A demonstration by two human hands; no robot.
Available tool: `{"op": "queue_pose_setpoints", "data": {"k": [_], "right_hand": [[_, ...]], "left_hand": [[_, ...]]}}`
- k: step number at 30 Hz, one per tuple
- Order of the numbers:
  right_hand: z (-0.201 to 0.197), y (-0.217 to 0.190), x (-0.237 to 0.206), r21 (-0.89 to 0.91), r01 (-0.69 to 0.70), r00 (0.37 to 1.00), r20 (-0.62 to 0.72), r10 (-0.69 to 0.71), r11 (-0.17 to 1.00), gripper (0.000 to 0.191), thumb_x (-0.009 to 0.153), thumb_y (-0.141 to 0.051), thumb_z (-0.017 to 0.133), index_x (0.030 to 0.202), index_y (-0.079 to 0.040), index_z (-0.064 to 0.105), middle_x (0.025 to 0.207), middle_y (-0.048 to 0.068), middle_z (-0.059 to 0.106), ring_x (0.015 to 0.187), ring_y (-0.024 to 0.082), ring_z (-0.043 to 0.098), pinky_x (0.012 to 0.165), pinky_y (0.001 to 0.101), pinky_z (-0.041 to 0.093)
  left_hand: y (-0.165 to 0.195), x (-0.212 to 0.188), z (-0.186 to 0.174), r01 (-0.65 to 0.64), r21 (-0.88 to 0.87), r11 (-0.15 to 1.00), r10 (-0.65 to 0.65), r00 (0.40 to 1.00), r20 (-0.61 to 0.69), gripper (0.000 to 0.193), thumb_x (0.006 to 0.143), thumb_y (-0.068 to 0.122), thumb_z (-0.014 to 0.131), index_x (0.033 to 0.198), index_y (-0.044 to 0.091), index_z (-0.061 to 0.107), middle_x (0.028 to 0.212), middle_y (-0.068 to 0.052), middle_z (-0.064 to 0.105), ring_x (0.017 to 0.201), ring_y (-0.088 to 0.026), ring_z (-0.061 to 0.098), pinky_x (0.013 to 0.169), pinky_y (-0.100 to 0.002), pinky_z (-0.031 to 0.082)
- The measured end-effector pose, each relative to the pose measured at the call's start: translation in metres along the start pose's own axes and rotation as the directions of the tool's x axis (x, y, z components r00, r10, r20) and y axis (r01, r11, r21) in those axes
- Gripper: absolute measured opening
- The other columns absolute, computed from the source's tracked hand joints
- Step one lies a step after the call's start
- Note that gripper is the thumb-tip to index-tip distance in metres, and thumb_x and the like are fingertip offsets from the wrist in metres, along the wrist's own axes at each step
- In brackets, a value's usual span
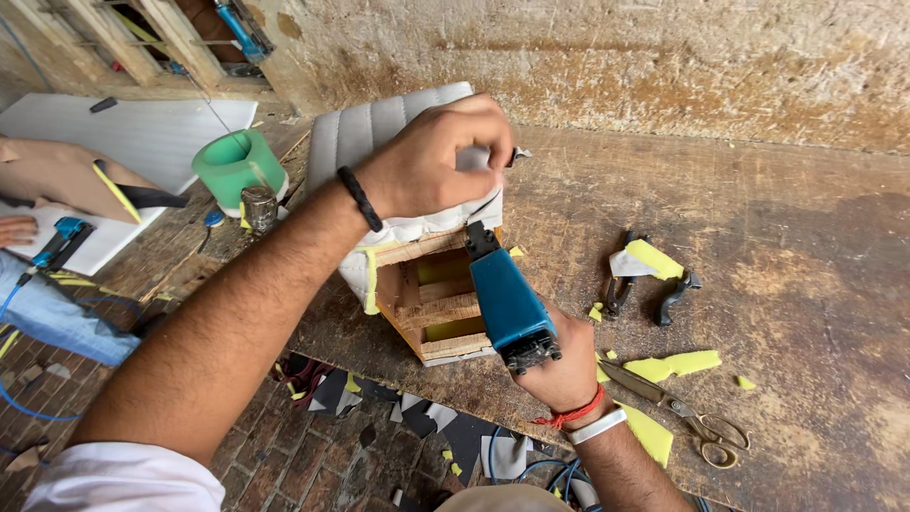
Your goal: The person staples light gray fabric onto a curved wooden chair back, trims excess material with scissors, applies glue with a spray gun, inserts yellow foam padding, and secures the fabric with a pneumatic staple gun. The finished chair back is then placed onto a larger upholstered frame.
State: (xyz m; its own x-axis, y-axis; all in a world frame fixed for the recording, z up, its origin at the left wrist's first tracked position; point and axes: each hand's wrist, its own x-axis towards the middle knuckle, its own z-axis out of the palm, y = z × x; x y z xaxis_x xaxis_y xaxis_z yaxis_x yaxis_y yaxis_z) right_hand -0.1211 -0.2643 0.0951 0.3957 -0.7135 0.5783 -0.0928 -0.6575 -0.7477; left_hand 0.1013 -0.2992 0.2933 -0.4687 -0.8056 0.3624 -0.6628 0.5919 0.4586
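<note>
You have two hands in view: your left hand [431,156] far on the grey padded cover [365,133], your right hand [559,365] near, on the one blue staple gun [507,299]. One wooden frame [431,303] sits between them. To the right you can count one pair of scissors [678,412], one pair of black pliers [645,284] and about five larger yellow foam scraps [678,363]. To the left there is one green roll [237,166], one small metal can [258,207], one white board [142,133] and one second blue tool [59,239]
</note>
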Motion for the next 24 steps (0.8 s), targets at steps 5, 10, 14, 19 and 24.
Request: {"op": "queue_pose_setpoints", "data": {"k": [5, 10, 14, 19, 24], "right_hand": [[-0.006, 0.003, -0.010, -0.017, 0.014, 0.999, -0.029, -0.014, 1.000, 0.043, 0.067, -0.015, 0.074, 0.109, -0.004, 0.071, 0.074, 0.013, 0.072, 0.066, 0.025, 0.076, 0.064, 0.0324, 0.058], [-0.009, -0.001, -0.010, -0.093, 0.030, 0.996, -0.084, -0.038, 0.995, 0.027, 0.075, -0.017, 0.079, 0.099, -0.007, 0.071, 0.072, 0.010, 0.071, 0.064, 0.021, 0.075, 0.063, 0.0315, 0.058], [-0.010, -0.011, -0.001, -0.029, 0.099, 0.993, -0.067, -0.100, 0.995, 0.039, 0.073, -0.018, 0.079, 0.109, -0.004, 0.070, 0.079, 0.010, 0.073, 0.069, 0.021, 0.077, 0.064, 0.0325, 0.059], [-0.005, -0.020, 0.004, -0.138, 0.060, 0.995, -0.067, -0.070, 0.989, 0.036, 0.072, -0.019, 0.081, 0.103, -0.005, 0.070, 0.073, 0.011, 0.070, 0.066, 0.025, 0.075, 0.060, 0.0329, 0.058], [-0.010, -0.017, -0.003, -0.160, -0.022, 0.999, -0.043, 0.015, 0.987, 0.029, 0.069, -0.019, 0.080, 0.092, -0.006, 0.069, 0.070, 0.011, 0.070, 0.063, 0.028, 0.074, 0.061, 0.0354, 0.058]], "left_hand": [[-0.006, 0.000, 0.000, -0.006, 0.165, 0.986, -0.019, 0.988, 0.152, 0.043, 0.083, 0.009, 0.081, 0.117, 0.009, 0.054, 0.125, -0.009, 0.065, 0.126, -0.026, 0.060, 0.110, -0.042, 0.047], [-0.005, 0.001, -0.001, -0.009, 0.092, 0.996, -0.010, 0.981, 0.193, 0.052, 0.085, 0.000, 0.075, 0.127, 0.010, 0.046, 0.134, -0.010, 0.060, 0.138, -0.026, 0.055, 0.119, -0.041, 0.043], [-0.005, -0.001, 0.002, -0.004, 0.067, 0.998, -0.007, 0.987, 0.161, 0.059, 0.081, -0.003, 0.068, 0.132, 0.010, 0.041, 0.137, -0.012, 0.058, 0.142, -0.027, 0.052, 0.121, -0.045, 0.039], [-0.007, -0.006, 0.002, 0.018, -0.168, 0.986, 0.007, 0.989, 0.145, 0.063, 0.079, 0.008, 0.055, 0.139, 0.009, 0.033, 0.148, -0.019, 0.052, 0.150, -0.033, 0.048, 0.126, -0.054, 0.033], [-0.006, -0.004, -0.001, 0.124, -0.286, 0.950, -0.093, 0.988, 0.121, 0.060, 0.083, 0.020, 0.051, 0.139, 0.008, 0.034, 0.147, -0.017, 0.055, 0.148, -0.031, 0.048, 0.119, -0.051, 0.040]]}}
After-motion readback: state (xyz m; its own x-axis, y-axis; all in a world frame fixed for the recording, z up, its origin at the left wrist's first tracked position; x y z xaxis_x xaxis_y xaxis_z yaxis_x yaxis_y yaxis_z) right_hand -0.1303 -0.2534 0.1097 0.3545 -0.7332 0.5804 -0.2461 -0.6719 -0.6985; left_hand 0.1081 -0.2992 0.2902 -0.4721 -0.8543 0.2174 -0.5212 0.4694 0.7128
